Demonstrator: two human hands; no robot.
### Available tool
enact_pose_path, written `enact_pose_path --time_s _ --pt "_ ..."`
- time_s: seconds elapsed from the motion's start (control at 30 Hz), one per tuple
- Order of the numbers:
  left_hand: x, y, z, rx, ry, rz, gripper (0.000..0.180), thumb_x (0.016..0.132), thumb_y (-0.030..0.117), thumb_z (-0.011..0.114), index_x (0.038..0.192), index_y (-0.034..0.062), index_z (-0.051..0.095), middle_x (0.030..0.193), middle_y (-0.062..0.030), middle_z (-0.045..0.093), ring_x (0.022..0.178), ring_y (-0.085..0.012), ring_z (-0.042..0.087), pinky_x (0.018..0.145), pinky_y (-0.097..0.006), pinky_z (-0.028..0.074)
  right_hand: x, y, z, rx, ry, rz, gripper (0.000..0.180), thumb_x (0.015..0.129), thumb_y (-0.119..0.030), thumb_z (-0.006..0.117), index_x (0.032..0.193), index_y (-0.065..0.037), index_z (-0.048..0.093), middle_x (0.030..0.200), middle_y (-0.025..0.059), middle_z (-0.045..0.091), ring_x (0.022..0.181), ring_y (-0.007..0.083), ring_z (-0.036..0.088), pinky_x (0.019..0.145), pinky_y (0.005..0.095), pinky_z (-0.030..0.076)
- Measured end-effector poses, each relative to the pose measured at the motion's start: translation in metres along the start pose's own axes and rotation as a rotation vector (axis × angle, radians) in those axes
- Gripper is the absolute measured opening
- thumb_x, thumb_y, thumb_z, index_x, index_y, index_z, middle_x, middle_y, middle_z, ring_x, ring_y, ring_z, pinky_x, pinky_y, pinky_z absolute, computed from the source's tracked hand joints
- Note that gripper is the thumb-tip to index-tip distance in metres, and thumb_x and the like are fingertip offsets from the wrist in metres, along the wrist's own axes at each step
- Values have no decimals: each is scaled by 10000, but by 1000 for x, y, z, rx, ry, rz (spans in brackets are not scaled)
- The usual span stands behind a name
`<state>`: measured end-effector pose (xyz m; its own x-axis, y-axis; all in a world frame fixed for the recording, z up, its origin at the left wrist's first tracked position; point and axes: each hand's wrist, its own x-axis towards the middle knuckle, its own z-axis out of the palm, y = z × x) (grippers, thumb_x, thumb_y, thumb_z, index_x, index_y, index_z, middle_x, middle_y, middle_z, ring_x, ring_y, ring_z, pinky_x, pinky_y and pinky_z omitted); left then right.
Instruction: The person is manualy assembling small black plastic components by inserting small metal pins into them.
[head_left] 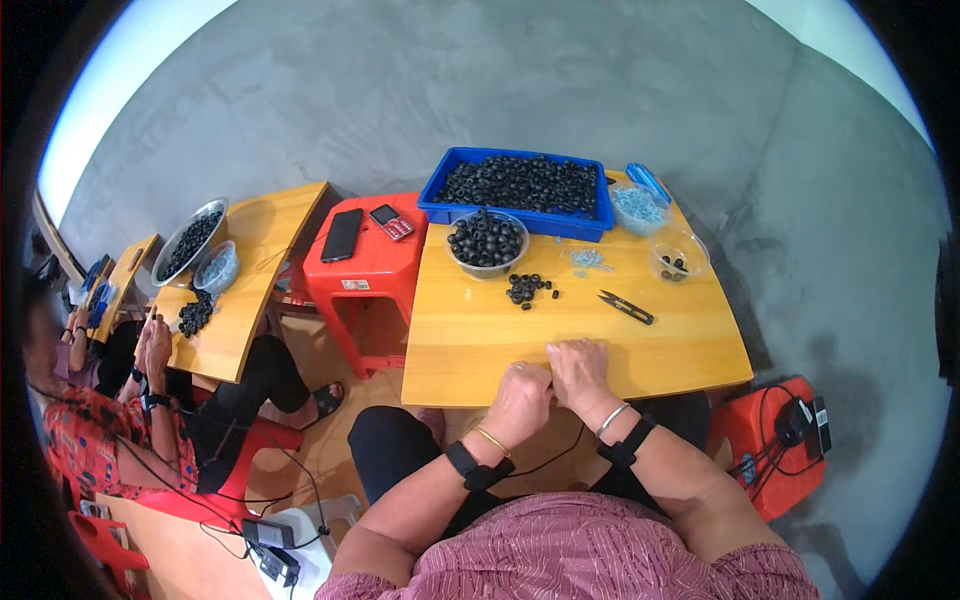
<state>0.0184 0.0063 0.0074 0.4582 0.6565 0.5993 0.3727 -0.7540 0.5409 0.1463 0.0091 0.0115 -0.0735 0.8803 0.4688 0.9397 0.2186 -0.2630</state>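
At the front edge of the wooden table (460, 365), my left hand (522, 402) is closed, its fingers curled close to my right hand. My right hand (578, 372) rests at the same edge with its fingers bent and pressed together. Whatever the two hands hold between them is hidden. Ahead lies a small pile of round black pieces (521, 289), some with holes. Thread snips (626, 307) lie to the right of it. Behind are a clear bowl (484, 270) heaped with black pieces and a small heap of pale blue pieces (588, 260).
A blue tray (520, 217) of black pieces stands at the back, beside a tub of pale blue pieces (640, 205). A clear tub (690, 250) holds several black ones. Phones lie on a red stool (368, 255) at left; a co-worker (120, 440) sits beyond. Cables (775, 450) cover another stool.
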Motion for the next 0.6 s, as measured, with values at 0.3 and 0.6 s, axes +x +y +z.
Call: enact_pose_path --time_s 0.3,0.6 --pt "0 -2 2 11 -61 -51 45 595 -8 544 593 5 501 615 -174 501 609 -340 488 626 -401 393 0 0 -2 0 -61 24 229 806 -182 459 658 -41 562 682 136 575 714 294 516 646 403 337" --pt "-1 -8 1 -57 -50 -16 75 597 -17 590 652 -13 539 594 -171 494 569 -339 488 563 -375 403 -1 2 -5 39 -31 -8 209 799 -184 475 644 -58 535 667 117 542 701 283 497 638 401 326"
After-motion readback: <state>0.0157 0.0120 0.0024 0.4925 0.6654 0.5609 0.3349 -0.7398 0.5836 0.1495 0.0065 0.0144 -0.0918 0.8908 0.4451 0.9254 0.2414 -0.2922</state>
